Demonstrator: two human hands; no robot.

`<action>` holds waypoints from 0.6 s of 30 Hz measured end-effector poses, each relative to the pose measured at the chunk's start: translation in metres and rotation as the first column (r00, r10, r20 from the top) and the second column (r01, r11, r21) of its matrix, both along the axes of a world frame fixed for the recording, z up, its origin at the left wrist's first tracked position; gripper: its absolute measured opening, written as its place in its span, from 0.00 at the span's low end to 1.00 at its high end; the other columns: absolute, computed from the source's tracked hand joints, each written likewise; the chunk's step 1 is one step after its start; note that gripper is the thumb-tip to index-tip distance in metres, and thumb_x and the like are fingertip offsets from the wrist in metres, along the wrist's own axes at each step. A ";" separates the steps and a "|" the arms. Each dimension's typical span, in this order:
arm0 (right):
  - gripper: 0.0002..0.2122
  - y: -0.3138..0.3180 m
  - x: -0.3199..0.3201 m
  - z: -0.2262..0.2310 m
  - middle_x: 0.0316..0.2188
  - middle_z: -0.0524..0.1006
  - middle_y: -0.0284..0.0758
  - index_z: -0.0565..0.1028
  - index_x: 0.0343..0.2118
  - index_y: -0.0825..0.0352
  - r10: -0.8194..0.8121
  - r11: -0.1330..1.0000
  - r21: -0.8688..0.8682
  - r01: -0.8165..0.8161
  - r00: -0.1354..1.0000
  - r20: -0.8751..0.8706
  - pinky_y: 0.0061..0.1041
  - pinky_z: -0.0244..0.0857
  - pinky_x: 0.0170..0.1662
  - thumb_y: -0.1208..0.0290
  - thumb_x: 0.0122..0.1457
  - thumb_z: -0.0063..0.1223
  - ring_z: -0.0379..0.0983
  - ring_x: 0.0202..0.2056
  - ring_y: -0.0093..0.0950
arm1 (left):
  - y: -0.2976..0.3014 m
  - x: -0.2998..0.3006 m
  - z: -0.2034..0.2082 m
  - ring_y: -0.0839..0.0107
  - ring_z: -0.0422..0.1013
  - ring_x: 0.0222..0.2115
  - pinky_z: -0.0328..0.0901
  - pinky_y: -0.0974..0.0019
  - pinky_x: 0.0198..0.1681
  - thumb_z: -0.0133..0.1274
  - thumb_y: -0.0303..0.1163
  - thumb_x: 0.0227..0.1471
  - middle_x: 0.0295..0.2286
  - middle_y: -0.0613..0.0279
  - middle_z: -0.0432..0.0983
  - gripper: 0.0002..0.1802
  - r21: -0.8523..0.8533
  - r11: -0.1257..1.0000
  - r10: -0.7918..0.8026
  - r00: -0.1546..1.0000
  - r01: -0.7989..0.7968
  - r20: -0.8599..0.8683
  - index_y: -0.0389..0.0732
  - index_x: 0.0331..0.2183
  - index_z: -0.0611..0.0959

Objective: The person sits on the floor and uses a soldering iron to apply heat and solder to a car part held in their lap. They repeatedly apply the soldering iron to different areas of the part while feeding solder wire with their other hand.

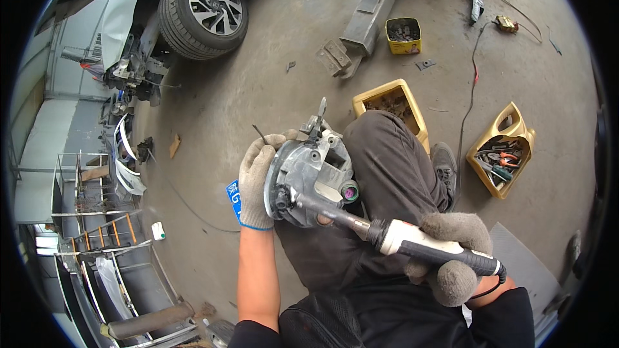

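Two gloved hands at work over a lap in dark trousers. Left hand (256, 183), in a grey knit glove, wrapped around the 9 o'clock edge of a round grey plastic and metal car lamp housing (309, 177) resting on the knee. Right hand (455, 254), in a grey knit glove, closed around a white and black handheld heat tool (400, 237), its metal nozzle touching the housing at about 5 o'clock. Cut-open yellow plastic jug holding pliers (501, 150) at 3 o'clock on the concrete floor (258, 84); car wheel (205, 11) at 11 o'clock
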State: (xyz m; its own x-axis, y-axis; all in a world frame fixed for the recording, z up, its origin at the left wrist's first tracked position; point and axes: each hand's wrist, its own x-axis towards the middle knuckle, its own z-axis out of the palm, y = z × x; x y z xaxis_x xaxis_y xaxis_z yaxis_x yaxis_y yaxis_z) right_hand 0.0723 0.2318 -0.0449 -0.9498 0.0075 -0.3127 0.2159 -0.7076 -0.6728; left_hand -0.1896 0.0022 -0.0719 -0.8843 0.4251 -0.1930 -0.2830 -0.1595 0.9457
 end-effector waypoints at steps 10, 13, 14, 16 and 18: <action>0.39 -0.012 0.003 0.000 0.40 0.75 0.44 0.63 0.54 0.69 -0.455 0.840 0.270 0.470 0.882 -0.121 0.28 0.72 0.40 0.45 0.48 0.66 0.76 0.36 0.27 | -0.011 0.023 0.029 0.71 0.74 0.34 0.69 0.69 0.40 0.48 0.29 0.59 0.41 0.53 0.78 0.13 -0.337 0.925 0.105 0.972 -0.173 -0.211 0.31 0.43 0.78; 0.38 -0.003 0.013 -0.013 0.40 0.75 0.40 0.67 0.52 0.68 -0.526 0.740 0.378 0.556 0.829 -0.191 0.28 0.72 0.41 0.46 0.45 0.68 0.76 0.37 0.29 | -0.032 0.052 0.072 0.75 0.72 0.28 0.68 0.73 0.33 0.47 0.26 0.59 0.37 0.57 0.79 0.13 -0.524 0.826 0.054 0.954 -0.209 -0.295 0.32 0.44 0.78; 0.37 -0.001 0.015 -0.018 0.39 0.76 0.39 0.68 0.51 0.68 -0.538 0.702 0.405 0.585 0.809 -0.236 0.28 0.72 0.42 0.47 0.45 0.69 0.77 0.36 0.30 | -0.038 0.064 0.083 0.77 0.71 0.26 0.67 0.75 0.31 0.46 0.25 0.59 0.35 0.59 0.80 0.13 -0.565 0.799 0.021 0.949 -0.205 -0.315 0.32 0.44 0.78; 0.37 0.002 0.017 -0.026 0.40 0.76 0.39 0.69 0.52 0.68 -0.530 0.688 0.385 0.615 0.789 -0.313 0.28 0.72 0.41 0.46 0.45 0.69 0.76 0.37 0.29 | -0.047 0.087 0.092 0.76 0.72 0.24 0.67 0.74 0.30 0.46 0.23 0.58 0.31 0.59 0.80 0.13 -0.549 0.817 -0.086 0.906 -0.175 -0.416 0.31 0.45 0.78; 0.37 0.008 0.017 -0.024 0.41 0.75 0.38 0.69 0.52 0.68 -0.495 0.716 0.333 0.614 0.782 -0.379 0.27 0.71 0.39 0.46 0.45 0.68 0.75 0.38 0.28 | -0.053 0.100 0.100 0.74 0.73 0.22 0.68 0.73 0.29 0.45 0.21 0.58 0.28 0.58 0.80 0.14 -0.577 0.804 -0.220 0.828 -0.146 -0.517 0.31 0.46 0.77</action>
